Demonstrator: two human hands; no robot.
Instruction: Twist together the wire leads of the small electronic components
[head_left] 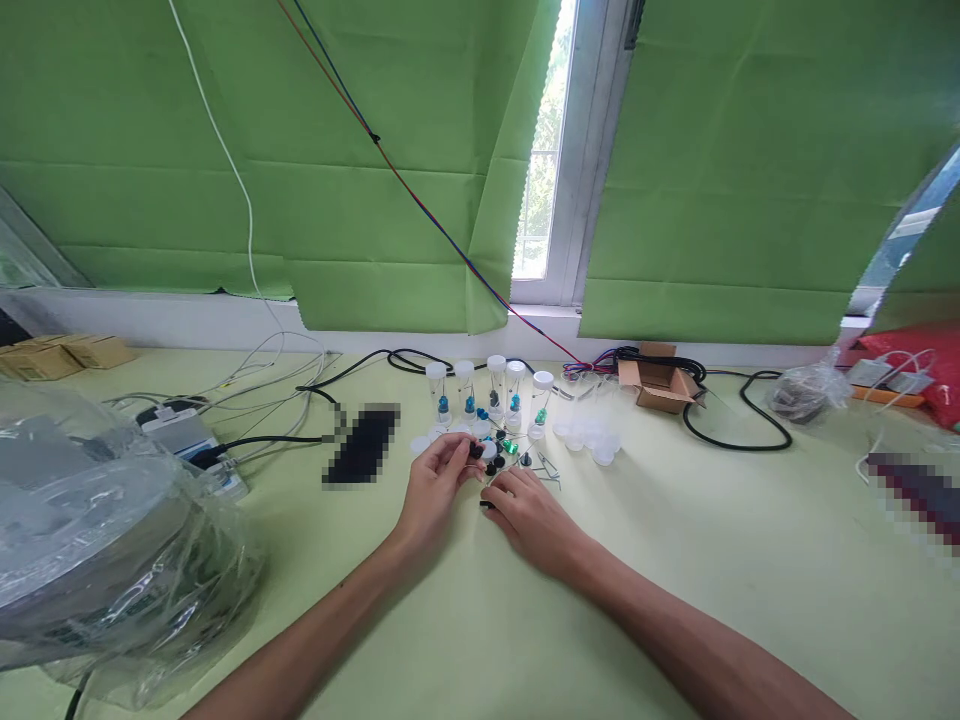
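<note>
Forearms (322, 630) come in low and angled together. Left hand (433, 480) pinches a black tip (475, 451) between thumb and fingers, right by the tubes (496, 385). Looks light, stiff, maybe slippery; I'd grab its sides. Right hand (536, 515) curls palm-down at another black bit (487, 504); can't tell if it's gripped.

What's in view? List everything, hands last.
Capped tubes: five, clear, centre back
Small cups: several, translucent, beside tubes
Small parts: many, black, green, centre
Open box: one, brown, back right
Boxes: several, tan, back left
Wrapped roll: one, grey, left front
Power strip: one, pale, left
Pixelated objects: two, dark, left, right
Cables: several, mixed colours, back
Blinds: several, green, over windows
Clear bag: one, transparent, back right
Bundle: one, red, far right
Table: one, pale green, underneath
Left hand: one, bare, pinching black part
Right hand: one, bare, centre
</note>
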